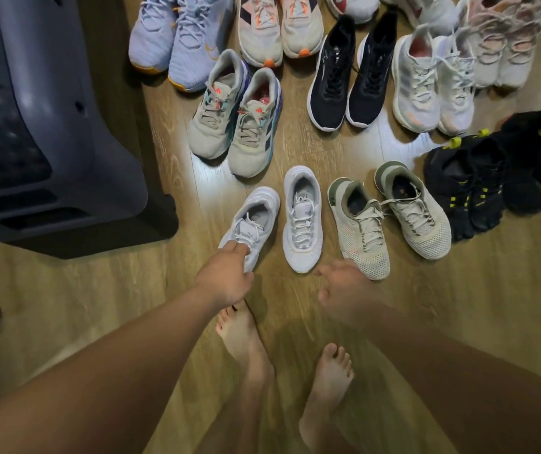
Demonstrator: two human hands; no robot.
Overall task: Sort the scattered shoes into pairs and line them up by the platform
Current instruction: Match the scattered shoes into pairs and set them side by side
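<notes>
Head view, looking down at a wood floor. Left grip is closed on the toe of a white shoe: fingers over the top near the laces, thumb under the toe tip. The shoe sits at a slant, heel away from the person, toe toward the hand. Cannot tell if it is lifted or on the floor. It is near the right corner of the platform, not touching it.

Right grip is motion-blurred and overlaps the toe of the nearer beige shoe. Cannot tell whether it is open or holding anything.

Second white shoe stands just beside the held one with a narrow gap, toe toward the person. Second beige shoe is right of the first, angled outward, and their laces meet between them.

Farther back, shoes stand in pairs with toes toward the person: grey pair with blue sides, behind the white shoes; black pair with white soles; pale pair to its right. Back row: lilac pair, cream pair with orange toes, pink pair; more shoes are cut off at the top edge. Black-yellow pair lies at the right, touching a dark heap too murky to identify.

Platform is grey-blue plastic with a dotted top, at the left. Bare feet stand below the hands.
</notes>
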